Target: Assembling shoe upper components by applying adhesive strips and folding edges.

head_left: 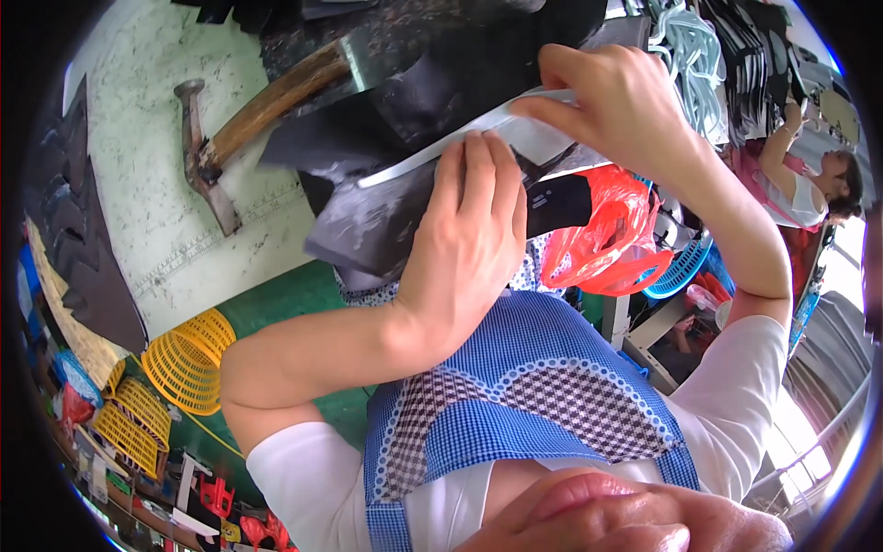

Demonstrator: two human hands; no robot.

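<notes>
A black, leather-like piece [372, 225] with pale smudges is in front of me, over the near edge of the table. A narrow white strip [418, 161] runs slantwise along it and widens toward my right hand. My left hand [469, 216] lies on the piece, fingers stretched out and close together, the tips at the strip. At the strip's far right end my right hand [612, 97] is closed, with thumb and fingers pinching the strip. What lies under its bent fingers is hidden. Another black piece [405, 106] rests just beyond the strip.
A hammer [195, 147] with a wooden handle [276, 101] lies on the white table [138, 138] at left. A red plastic bag [612, 235] hangs at the right near pale cords [685, 55]. Yellow baskets [189, 363] stand lower left. Another person [796, 184] sits far right.
</notes>
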